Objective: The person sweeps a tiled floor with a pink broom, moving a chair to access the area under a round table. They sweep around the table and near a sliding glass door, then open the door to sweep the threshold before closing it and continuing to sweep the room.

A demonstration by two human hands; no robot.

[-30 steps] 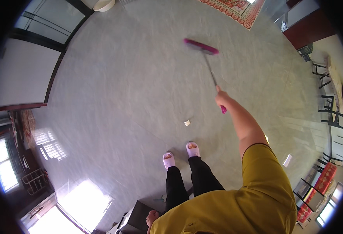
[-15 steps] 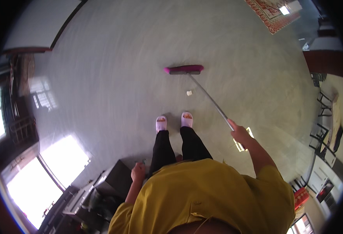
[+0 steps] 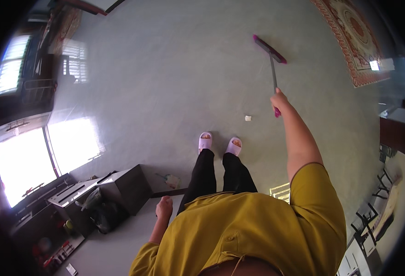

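Gripping broom (image 3: 270,54) handle end, right hand (image 3: 280,99); head well ahead; left hand (image 3: 164,206) seemingly empty.

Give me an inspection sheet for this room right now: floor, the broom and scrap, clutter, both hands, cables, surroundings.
Surface: grey floor, smooth, with bright window glare at the left.
Job's things: broom with magenta head resting on the floor, out in front; small white scrap lying ahead of the slippers.
Clutter: dark box and a black bag at lower left.
Hands: right hand gripping the broom handle; left hand hanging at the side, holding nothing.
Cables: nothing seen.
Surroundings: patterned red rug at upper right; chairs at the right edge.
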